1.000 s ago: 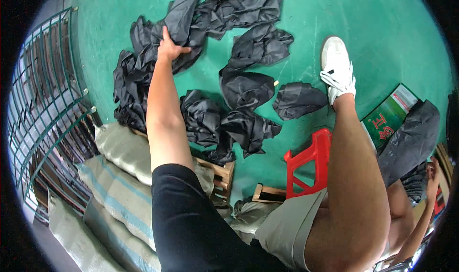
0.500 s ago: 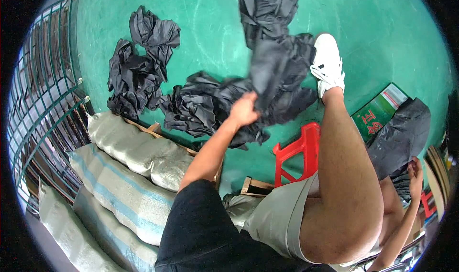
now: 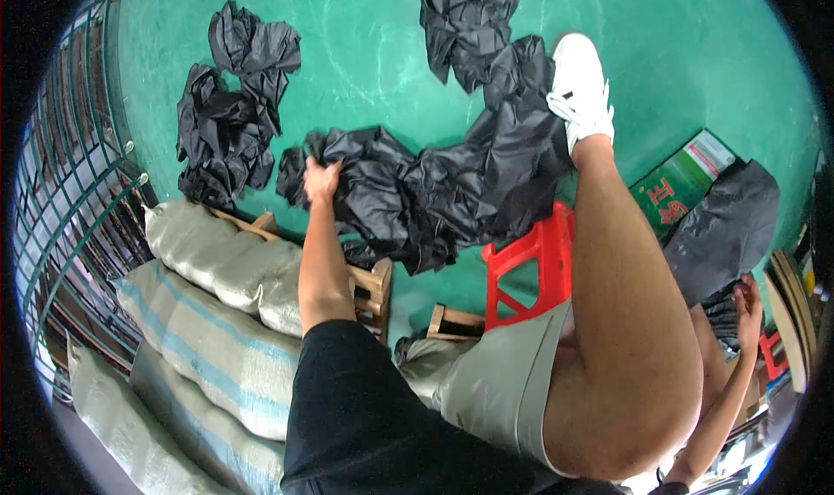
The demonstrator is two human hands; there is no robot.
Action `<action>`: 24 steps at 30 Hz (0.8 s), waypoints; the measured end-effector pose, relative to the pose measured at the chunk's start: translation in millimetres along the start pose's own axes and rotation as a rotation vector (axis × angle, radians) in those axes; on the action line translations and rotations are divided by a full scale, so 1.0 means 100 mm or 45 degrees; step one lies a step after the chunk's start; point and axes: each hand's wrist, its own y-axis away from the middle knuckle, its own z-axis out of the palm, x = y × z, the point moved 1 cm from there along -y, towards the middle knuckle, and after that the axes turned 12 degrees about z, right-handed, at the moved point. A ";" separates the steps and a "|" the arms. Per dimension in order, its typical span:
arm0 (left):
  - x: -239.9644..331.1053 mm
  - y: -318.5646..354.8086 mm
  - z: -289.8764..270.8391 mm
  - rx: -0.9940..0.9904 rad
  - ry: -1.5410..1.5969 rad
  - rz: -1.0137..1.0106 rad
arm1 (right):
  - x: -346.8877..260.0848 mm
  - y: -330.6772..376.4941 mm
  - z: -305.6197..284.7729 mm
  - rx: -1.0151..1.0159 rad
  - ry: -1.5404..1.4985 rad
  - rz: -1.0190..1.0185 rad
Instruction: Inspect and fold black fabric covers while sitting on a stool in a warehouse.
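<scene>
The person's left hand (image 3: 321, 182) rests on the left end of a crumpled black fabric run (image 3: 443, 191), which lies on the green floor (image 3: 365, 69). Its thumb stands apart from the fingers, whose tips sink into the folds; whether they pinch the cloth cannot be told. The run bends up along the white lace-up sneaker (image 3: 580, 86). A separate crumpled black fabric heap (image 3: 226, 117) lies toward the floor's left edge, by the green wire-mesh rack (image 3: 78, 147) and the woven sacks (image 3: 208, 338). The right hand (image 3: 747, 317), fingers bent, is beside a smooth black fabric panel (image 3: 725, 225) overlapping a green carton (image 3: 682, 178); its grip cannot be told. A red plastic stool (image 3: 556, 243) stands near the run's lower edge.
</scene>
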 end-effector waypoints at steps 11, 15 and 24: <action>1.44 1.72 0.82 -0.633 -0.056 0.746 | -0.63 0.23 0.18 -0.008 0.173 0.056; 2.41 1.65 0.05 -1.322 -0.461 0.986 | -0.48 0.30 0.04 0.031 0.182 0.062; 3.46 0.39 0.13 0.093 0.036 0.732 | -0.87 0.58 0.09 0.111 0.127 -0.131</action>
